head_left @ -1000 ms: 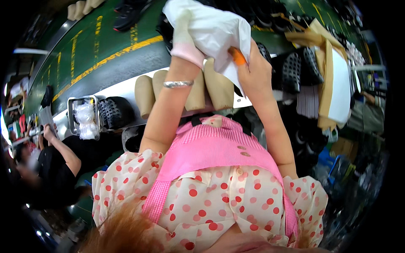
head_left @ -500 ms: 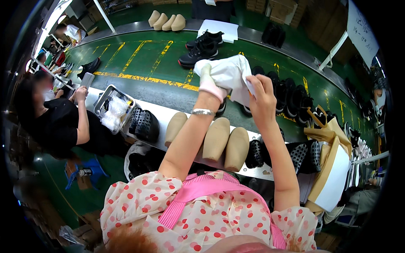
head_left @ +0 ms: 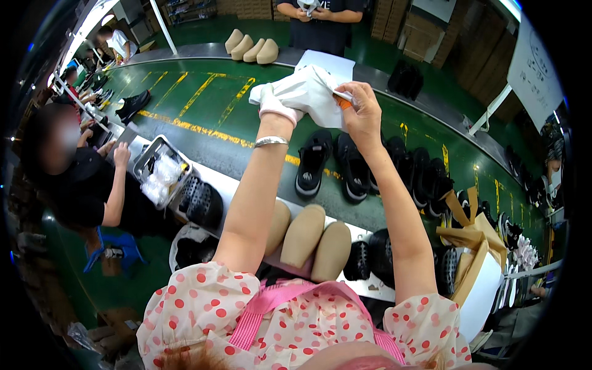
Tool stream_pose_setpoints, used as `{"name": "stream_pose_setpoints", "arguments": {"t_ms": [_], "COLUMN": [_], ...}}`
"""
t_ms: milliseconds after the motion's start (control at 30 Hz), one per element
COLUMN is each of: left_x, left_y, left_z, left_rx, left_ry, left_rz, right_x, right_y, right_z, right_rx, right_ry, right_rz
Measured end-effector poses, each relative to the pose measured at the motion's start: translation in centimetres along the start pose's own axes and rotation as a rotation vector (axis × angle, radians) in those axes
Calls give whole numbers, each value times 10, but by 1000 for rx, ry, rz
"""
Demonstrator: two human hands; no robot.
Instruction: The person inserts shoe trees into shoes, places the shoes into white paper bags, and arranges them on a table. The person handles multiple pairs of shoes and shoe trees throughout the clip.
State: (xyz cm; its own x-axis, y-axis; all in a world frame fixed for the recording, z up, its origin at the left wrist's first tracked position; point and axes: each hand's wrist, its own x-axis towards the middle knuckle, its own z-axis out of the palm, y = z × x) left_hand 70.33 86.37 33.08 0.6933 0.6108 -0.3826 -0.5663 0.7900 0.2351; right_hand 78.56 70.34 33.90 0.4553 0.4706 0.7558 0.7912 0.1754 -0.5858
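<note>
A crumpled white sheet [head_left: 313, 91], thin like tissue paper or cloth, is stretched between my hands above the green conveyor belt. My left hand [head_left: 275, 102], in a white glove with a pink cuff, grips its left part; the fingers are mostly hidden. On the right, my bare right hand [head_left: 364, 114] pinches the sheet's edge, with something orange [head_left: 343, 102] at its fingertips. Below the sheet, a black shoe [head_left: 313, 161] and another black shoe [head_left: 353, 169] sit on the near side of the belt.
Beige shoe forms [head_left: 303, 233] and black dotted forms [head_left: 200, 200] stand on the near ledge. A tray of plastic bags [head_left: 161, 169] is at left, beside a seated person [head_left: 74, 166]. Brown paper [head_left: 472, 231] lies right; more black shoes [head_left: 419, 176] line the belt. Another person [head_left: 320, 28] stands opposite.
Both hands have moved up and slightly left with the white sheet, which is now spread wider. The two black shoes below it have come into fuller view.
</note>
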Motion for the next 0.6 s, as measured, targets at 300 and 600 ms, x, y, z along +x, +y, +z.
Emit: {"name": "stream_pose_setpoints", "arguments": {"t_ms": [300, 600], "left_x": [99, 132], "left_y": [32, 40], "left_z": [-11, -47], "left_rx": [-10, 12], "left_ry": [-43, -100], "left_rz": [-90, 122], "right_x": [42, 7], "right_y": [67, 49], "right_z": [58, 121], "right_rx": [433, -338], "right_ry": [34, -58], "right_rz": [546, -227]}}
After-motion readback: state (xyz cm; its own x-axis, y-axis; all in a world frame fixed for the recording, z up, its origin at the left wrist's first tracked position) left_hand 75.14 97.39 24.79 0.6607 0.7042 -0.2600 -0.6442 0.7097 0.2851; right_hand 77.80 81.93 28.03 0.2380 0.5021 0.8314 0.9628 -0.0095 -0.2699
